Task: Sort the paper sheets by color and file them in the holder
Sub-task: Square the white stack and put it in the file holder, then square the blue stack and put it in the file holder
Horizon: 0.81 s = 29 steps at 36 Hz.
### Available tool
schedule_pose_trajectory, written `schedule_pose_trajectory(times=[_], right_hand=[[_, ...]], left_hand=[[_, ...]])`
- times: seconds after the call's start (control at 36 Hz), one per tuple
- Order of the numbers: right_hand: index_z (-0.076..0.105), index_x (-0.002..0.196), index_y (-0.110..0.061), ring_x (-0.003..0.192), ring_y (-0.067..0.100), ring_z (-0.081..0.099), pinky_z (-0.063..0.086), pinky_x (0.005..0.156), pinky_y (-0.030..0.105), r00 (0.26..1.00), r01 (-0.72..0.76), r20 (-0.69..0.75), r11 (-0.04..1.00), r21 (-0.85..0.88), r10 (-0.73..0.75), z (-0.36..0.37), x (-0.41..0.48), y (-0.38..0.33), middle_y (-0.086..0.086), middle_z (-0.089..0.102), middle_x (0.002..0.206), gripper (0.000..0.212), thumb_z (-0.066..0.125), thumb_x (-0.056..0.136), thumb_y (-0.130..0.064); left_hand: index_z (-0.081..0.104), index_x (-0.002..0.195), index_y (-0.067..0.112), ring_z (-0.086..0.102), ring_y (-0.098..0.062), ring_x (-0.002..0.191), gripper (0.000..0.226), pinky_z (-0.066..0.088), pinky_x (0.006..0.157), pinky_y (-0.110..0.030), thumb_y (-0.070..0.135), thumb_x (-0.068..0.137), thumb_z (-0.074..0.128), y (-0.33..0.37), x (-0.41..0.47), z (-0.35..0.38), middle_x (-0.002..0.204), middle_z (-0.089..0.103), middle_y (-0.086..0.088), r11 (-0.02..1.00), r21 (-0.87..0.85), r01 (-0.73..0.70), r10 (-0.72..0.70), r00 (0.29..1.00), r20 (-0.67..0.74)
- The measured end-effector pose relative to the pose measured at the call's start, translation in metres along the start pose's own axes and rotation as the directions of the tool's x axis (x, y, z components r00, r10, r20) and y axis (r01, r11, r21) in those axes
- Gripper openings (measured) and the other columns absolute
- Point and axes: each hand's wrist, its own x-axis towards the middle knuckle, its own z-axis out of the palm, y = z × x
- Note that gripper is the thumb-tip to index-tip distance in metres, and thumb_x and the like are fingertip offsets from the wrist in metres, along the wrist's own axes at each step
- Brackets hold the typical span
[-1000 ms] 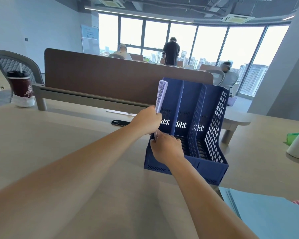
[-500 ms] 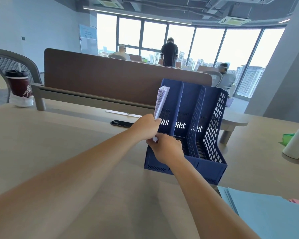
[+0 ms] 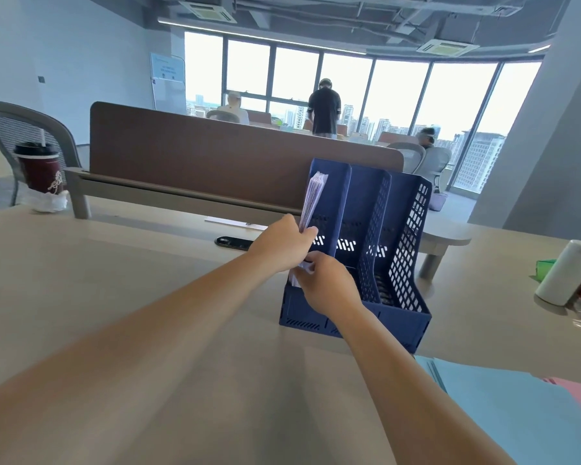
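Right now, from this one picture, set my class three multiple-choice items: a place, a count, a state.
1. At which slot of the dark blue plastic file holder are the pale purple paper sheets held? A leftmost B middle C rightmost
2. How many slots has the holder? A two B three C four
3. The left hand is: A flat on the desk B gripping the sheets C holding a cup
Answers: 1 A: the sheets stand at its left end. 2 B: three show side by side. 3 B: its fingers curl round the sheets.

The holder (image 3: 366,263) stands on the desk (image 3: 114,280), a cup (image 3: 41,169) far left, loose sheets (image 3: 517,414) at its near right.
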Motion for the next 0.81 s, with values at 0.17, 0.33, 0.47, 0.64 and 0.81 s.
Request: schedule_pose_trajectory(times=[0.17,0.33,0.47,0.64,0.81], right_hand=[[0.054,0.13,-0.019,0.098,0.023,0.061,0.053,0.085,0.041,0.999,0.006,-0.042,1.0,0.001,-0.006,-0.024,-0.021,0.004,0.001,0.064,0.114,0.035,0.049,0.099,-0.035],[0.044,0.082,-0.029,0.076,0.02,0.046,0.034,0.053,0.03,0.992,0.003,-0.13,1.0,-0.014,-0.005,-0.052,-0.057,0.015,-0.01,0.045,0.077,0.015,0.051,0.095,-0.033],[0.06,0.121,-0.018,0.106,0.025,0.056,0.049,0.083,0.037,0.986,-0.022,-0.163,1.0,-0.003,0.021,-0.092,-0.104,0.03,0.001,0.062,0.118,0.032,0.053,0.096,-0.037],[0.057,0.133,-0.018,0.115,0.026,0.057,0.046,0.093,0.034,0.977,-0.06,-0.205,0.998,0.001,0.059,-0.136,-0.163,0.066,0.006,0.059,0.132,0.039,0.053,0.097,-0.032],[0.059,0.133,-0.019,0.116,0.027,0.059,0.047,0.1,0.037,0.951,-0.162,-0.268,0.987,-0.019,0.151,-0.17,-0.217,0.123,0.005,0.064,0.13,0.038,0.053,0.097,-0.03]], left_hand=[[0.043,0.1,0.013,0.047,-0.014,0.063,0.032,0.034,0.055,-0.03,0.043,0.093,0.049,0.011,-0.03,-0.006,0.078,0.05,0.002,0.999,-0.008,0.031,-0.032,0.993,-0.113],[0.048,0.095,0.013,0.054,-0.017,0.068,0.023,0.042,0.06,-0.033,0.036,0.095,0.048,0.032,-0.081,-0.006,0.079,0.057,-0.001,0.997,-0.064,-0.033,0.027,0.995,-0.095],[0.052,0.092,0.019,0.064,-0.025,0.077,0.018,0.054,0.074,-0.042,0.037,0.095,0.048,0.066,-0.131,0.004,0.083,0.064,-0.005,0.994,-0.081,-0.067,0.069,0.997,0.024],[0.058,0.098,0.012,0.066,-0.025,0.067,0.021,0.061,0.07,-0.043,0.031,0.097,0.048,0.111,-0.18,0.038,0.084,0.068,-0.01,0.971,-0.228,-0.076,0.118,0.977,0.178],[0.058,0.099,0.002,0.06,-0.025,0.066,0.017,0.057,0.062,-0.035,0.013,0.099,0.045,0.152,-0.212,0.075,0.093,0.066,-0.021,0.943,-0.331,0.028,0.084,0.944,0.319]])
